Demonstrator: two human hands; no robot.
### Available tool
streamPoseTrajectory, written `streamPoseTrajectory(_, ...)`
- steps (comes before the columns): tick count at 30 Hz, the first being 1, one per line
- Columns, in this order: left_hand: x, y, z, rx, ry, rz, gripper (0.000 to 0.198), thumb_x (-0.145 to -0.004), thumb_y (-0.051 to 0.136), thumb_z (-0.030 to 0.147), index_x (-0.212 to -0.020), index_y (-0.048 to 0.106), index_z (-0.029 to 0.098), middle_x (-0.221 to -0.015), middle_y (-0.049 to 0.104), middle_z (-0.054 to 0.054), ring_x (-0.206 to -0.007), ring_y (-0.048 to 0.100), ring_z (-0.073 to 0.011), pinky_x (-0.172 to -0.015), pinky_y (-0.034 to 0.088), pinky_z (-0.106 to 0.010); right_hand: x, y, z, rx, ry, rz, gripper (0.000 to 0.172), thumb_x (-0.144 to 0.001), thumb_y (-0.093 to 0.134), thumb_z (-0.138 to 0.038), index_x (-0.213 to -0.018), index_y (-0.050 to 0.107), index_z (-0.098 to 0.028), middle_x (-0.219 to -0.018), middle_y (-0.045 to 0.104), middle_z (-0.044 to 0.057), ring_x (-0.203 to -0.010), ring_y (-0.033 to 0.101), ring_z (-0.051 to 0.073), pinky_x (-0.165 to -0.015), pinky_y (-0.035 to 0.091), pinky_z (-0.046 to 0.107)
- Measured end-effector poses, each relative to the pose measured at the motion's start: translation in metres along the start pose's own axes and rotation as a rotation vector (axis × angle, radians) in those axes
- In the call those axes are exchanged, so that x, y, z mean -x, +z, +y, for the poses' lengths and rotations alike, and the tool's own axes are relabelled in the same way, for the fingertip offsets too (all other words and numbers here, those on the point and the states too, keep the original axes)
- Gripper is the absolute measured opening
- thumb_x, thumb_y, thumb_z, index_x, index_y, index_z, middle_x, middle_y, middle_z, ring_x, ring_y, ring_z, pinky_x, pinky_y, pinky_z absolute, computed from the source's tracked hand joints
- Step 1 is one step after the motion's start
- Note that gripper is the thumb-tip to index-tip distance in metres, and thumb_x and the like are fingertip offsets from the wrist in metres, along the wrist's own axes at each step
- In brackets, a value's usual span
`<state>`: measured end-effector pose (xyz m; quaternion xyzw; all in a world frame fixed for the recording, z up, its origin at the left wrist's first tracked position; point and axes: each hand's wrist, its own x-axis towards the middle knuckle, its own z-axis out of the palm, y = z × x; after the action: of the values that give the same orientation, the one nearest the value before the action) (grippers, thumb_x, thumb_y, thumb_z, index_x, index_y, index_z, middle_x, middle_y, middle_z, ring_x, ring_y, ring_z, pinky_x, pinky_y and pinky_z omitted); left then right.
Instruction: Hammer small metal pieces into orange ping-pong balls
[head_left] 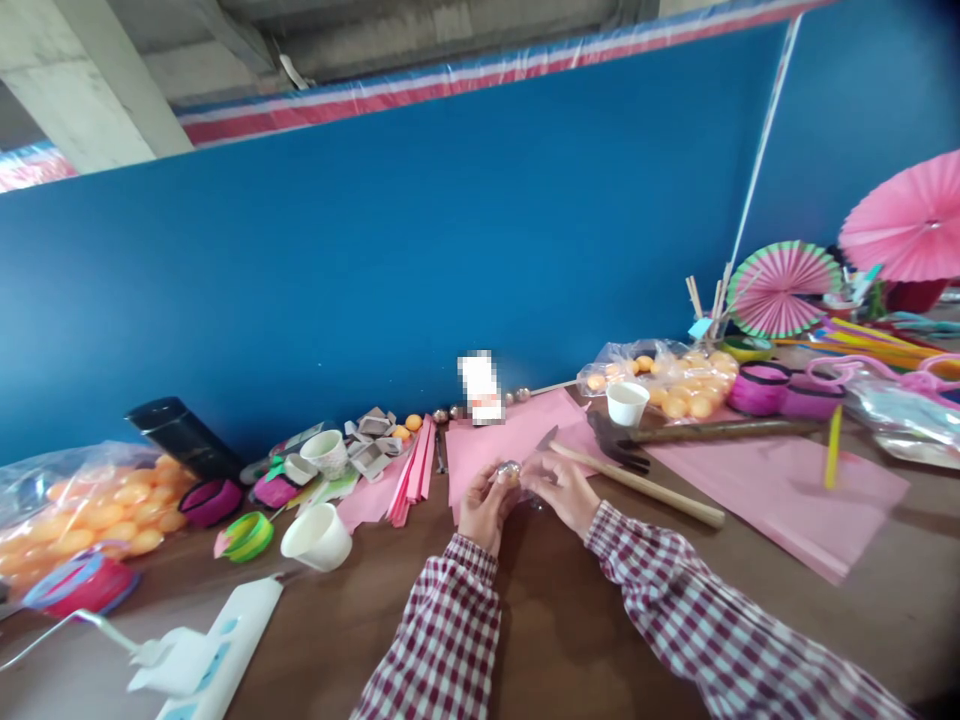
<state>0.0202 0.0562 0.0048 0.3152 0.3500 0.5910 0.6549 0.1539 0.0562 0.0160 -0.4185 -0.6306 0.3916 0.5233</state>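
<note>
My left hand [484, 507] and my right hand [561, 490] meet over the brown table [570, 620], both in checked sleeves. Between their fingertips they pinch a small shiny silver ball [508, 469]. Both hands are closed around it, just in front of a sheet of pink paper [510, 435]. A hammer with a wooden handle [637, 480] lies right of my right hand.
White paper cups [318, 537] [626, 403], a green tape roll [250, 535], bags of orange balls [82, 520] [679, 385], folded pink strips [414, 480], a white power strip [217, 640], pink paper fans [784, 288] and a large pink sheet [780, 480] surround the hands. A blue wall [450, 260] backs the table.
</note>
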Motion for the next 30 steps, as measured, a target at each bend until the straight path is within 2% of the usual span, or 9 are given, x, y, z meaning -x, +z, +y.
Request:
streamPoseTrajectory(7, 0.0029, 0.0026, 0.0009, -0.003, 0.009, -0.011, 0.042, -0.060, 0.069, 0.023, -0.099, 0.056, 0.016, -0.094, 0.063, -0.007, -0.075, 0.061, -0.0140, -0.068, 0.048, -0.026, -0.0002, -0.0024, -0.0035, -0.017, 0.029, -0.016, 0.022, -0.069, 0.055, -0.036, -0.069, 0.058, -0.015, -0.074, 0.059, 0.002, -0.066, 0.052, 0.011, -0.063, 0.043, 0.026)
streamPoseTrajectory(13, 0.0046, 0.0036, 0.0026, 0.000, 0.010, -0.012, 0.041, -0.061, 0.068, 0.022, -0.099, 0.056, 0.016, -0.093, 0.064, -0.007, -0.075, 0.060, -0.0136, -0.069, 0.047, -0.026, -0.0002, -0.0019, 0.0001, -0.017, 0.062, -0.028, 0.024, -0.068, 0.057, -0.038, -0.068, 0.061, -0.014, -0.081, 0.060, 0.004, -0.066, 0.053, 0.011, -0.061, 0.043, 0.024)
streamPoseTrajectory(20, 0.0054, 0.0049, 0.0046, 0.012, 0.007, -0.004, 0.040, -0.060, 0.069, 0.021, -0.097, 0.057, 0.015, -0.091, 0.065, -0.007, -0.074, 0.061, -0.0139, -0.069, 0.046, -0.026, -0.0008, -0.0022, -0.0012, -0.008, 0.070, -0.041, 0.026, -0.068, 0.057, -0.040, -0.066, 0.061, -0.014, -0.072, 0.059, 0.003, -0.060, 0.051, 0.010, -0.057, 0.044, 0.023)
streamPoseTrajectory(30, 0.0044, 0.0043, 0.0024, 0.012, 0.025, -0.025, 0.039, -0.060, 0.069, 0.020, -0.098, 0.057, 0.014, -0.090, 0.065, -0.007, -0.076, 0.060, -0.0139, -0.070, 0.046, -0.025, -0.0006, -0.0032, 0.0029, 0.013, 0.060, -0.046, 0.026, -0.067, 0.057, -0.039, -0.066, 0.062, -0.013, -0.091, 0.058, 0.006, -0.068, 0.054, 0.011, -0.060, 0.045, 0.024)
